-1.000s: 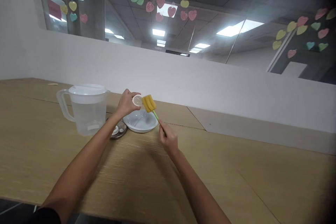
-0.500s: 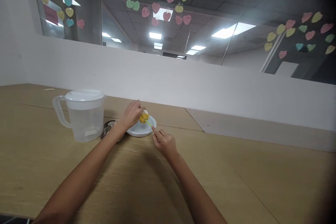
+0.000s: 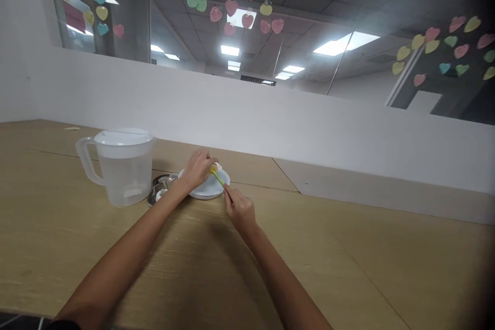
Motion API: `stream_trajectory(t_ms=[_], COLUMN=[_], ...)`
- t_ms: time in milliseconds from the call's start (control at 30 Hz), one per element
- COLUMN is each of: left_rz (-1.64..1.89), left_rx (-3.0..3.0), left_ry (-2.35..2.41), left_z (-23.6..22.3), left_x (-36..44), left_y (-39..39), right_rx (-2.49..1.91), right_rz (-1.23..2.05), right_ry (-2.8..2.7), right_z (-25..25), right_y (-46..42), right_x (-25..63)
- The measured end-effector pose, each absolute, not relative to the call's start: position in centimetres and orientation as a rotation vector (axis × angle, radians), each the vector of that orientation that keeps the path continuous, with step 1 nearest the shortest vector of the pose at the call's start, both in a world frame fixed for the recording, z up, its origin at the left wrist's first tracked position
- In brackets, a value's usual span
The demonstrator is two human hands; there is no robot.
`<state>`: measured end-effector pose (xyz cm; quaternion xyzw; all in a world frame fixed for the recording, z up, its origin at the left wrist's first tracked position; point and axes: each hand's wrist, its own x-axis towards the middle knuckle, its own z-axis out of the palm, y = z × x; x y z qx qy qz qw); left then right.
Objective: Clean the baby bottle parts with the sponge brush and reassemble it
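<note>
Over a white plate [image 3: 208, 193], my left hand [image 3: 198, 167] is closed around a small whitish object [image 3: 218, 166], its shape mostly hidden by the fingers. My right hand [image 3: 240, 209] grips a thin yellow-green stick [image 3: 218, 178] with a yellow, sponge-like head [image 3: 213, 168]. That head is against or inside the whitish object; I cannot tell which. Just left of the plate, partly behind my left forearm, lies a dark round tray [image 3: 153, 197] with small clear and white pieces on it.
A translucent plastic pitcher [image 3: 127, 175] with a lid and handle stands left of the tray. Behind the wooden table [image 3: 309, 258] rises a white wall [image 3: 232, 113] below a window with heart-shaped notes. A small pale flat piece [image 3: 71, 128] lies at the far left.
The yellow head was in plain sight beside my left fingers; now it is smaller in view and partly covered near the whitish object. More of the green stick and the tray shows.
</note>
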<state>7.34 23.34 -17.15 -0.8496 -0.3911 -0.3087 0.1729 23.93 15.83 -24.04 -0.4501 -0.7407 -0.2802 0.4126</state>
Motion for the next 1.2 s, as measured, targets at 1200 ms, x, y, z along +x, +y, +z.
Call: stream_trajectory(t_ms=[1200], left_rz=[-0.679], left_rx=[-2.9], left_ry=[-1.443], left_z=[-15.8], left_x=[6.3], left_y=[17.8], right_rx=[-1.937], right_rz=[0.063], right_ry=[-1.578], right_z=[-26.7], right_y=[17.9], right_x=[26.3])
